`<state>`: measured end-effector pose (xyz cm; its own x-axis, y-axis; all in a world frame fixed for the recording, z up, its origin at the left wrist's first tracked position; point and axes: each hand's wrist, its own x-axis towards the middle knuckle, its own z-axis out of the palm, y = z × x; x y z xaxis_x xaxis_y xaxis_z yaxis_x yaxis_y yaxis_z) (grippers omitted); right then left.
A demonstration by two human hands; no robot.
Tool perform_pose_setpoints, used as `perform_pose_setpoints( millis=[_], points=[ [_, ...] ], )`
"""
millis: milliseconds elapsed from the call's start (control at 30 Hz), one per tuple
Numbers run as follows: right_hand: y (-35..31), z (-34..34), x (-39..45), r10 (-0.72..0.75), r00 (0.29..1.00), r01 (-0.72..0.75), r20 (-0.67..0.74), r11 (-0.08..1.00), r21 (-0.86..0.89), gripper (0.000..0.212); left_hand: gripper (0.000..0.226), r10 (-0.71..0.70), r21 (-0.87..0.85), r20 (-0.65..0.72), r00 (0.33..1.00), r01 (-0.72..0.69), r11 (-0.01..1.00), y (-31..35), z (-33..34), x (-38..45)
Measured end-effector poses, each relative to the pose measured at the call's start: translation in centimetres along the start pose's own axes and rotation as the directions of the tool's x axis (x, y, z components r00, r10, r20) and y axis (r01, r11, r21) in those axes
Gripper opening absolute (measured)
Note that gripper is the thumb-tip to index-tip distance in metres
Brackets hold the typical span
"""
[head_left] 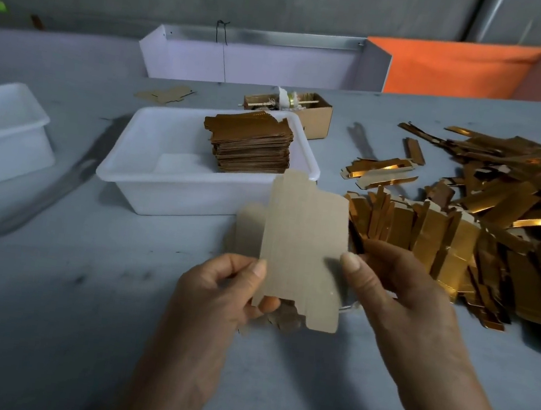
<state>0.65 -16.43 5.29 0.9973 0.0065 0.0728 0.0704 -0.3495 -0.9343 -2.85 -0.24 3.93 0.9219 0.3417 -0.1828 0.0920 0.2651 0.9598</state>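
I hold a flat die-cut cardboard box blank (305, 244) upright over the grey table, its plain brown side toward me. My left hand (216, 294) pinches its lower left edge between thumb and fingers. My right hand (399, 290) pinches its right edge, thumb on the front. A white plastic tub (135, 173) behind the blank holds a neat stack of flat blanks (253, 144), gold side up. A loose heap of gold folded pieces (483, 226) spreads over the table to the right.
A second white tub (0, 131) stands at the left edge. A small brown carton (315, 117) with bits in it sits behind the tub. A white tray wall (257, 62) and orange bins (469, 69) line the back. One stray blank (166, 95) lies far left.
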Motion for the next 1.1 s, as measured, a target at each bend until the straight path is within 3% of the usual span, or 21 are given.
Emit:
perform_pose_setpoints(
  millis=[100,167,333,500,633,833,1100],
  points=[
    [-0.4,0.1,-0.3,0.099,0.992,-0.118,0.079,0.953,0.28,0.017,0.023,-0.045,-0.084,0.121,0.992,0.055,0.995,0.2,0.5,-0.7],
    [-0.5,0.1,-0.5,0.114,0.984,-0.155,0.133,0.922,0.354,0.011,0.035,-0.066,-0.057,0.161,0.985,0.077,0.995,0.3,0.8,-0.8],
    [-0.4,0.1,-1.2,0.07,0.973,-0.149,0.22,0.919,0.365,0.017,0.047,-0.005,0.093,0.114,0.994,-0.005,0.996,0.5,1.1,-0.4],
    [-0.1,0.1,-1.5,0.072,0.971,-0.151,0.229,0.924,0.351,0.015,0.025,0.035,0.102,0.112,0.993,-0.047,0.994,0.0,1.6,-0.4],
    [0.1,0.2,-1.4,0.079,0.969,-0.159,0.235,0.926,0.342,0.02,0.047,-0.022,0.051,0.129,0.991,0.016,0.999,-0.3,1.7,-0.3],
    [0.2,0.3,-1.3,0.075,0.969,-0.149,0.235,0.938,0.314,0.011,0.052,-0.017,0.077,0.119,0.993,0.008,0.997,-0.7,1.8,0.0],
    [0.9,0.6,-1.4,0.073,0.975,-0.12,0.21,0.968,0.22,0.008,0.027,0.047,0.092,0.028,0.999,-0.049,0.995,-1.3,2.2,-0.1]
  ],
)
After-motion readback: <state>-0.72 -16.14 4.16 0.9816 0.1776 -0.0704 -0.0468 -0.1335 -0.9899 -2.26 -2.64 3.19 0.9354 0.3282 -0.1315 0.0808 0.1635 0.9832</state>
